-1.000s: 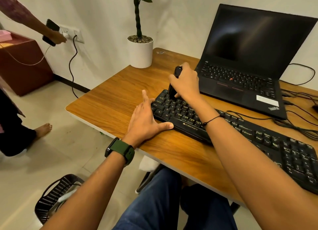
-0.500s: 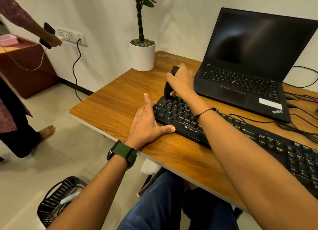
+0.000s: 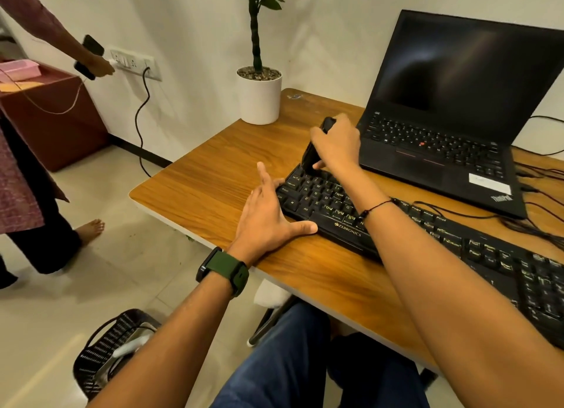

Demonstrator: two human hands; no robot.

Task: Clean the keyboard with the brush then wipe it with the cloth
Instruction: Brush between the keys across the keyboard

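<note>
**Brush worked at the keyboard's far left corner**

The brush (image 3: 314,151) is gripped in the right hand (image 3: 337,146), fingers curled round its dark handle, and is held nearly upright with a slight lean so that its lower end meets the top-left keys of the keyboard (image 3: 427,233). An upright hold of this kind is probably chosen so the bristles (hidden against the black keys) can be driven down into the gaps between keys.

The left hand (image 3: 268,217) is laid flat and spread on the desk (image 3: 207,175), its thumb pressed along the keyboard's front edge and its fingers against the left end. It appears to be placed there as a brace, so that the keyboard is not pushed sideways by the brushing.

The keyboard lies diagonally across the desk, just in front of the open laptop (image 3: 451,127). No cloth can be seen; the wiping step is judged not yet begun, and most of the keys to the right remain to be brushed.
</note>
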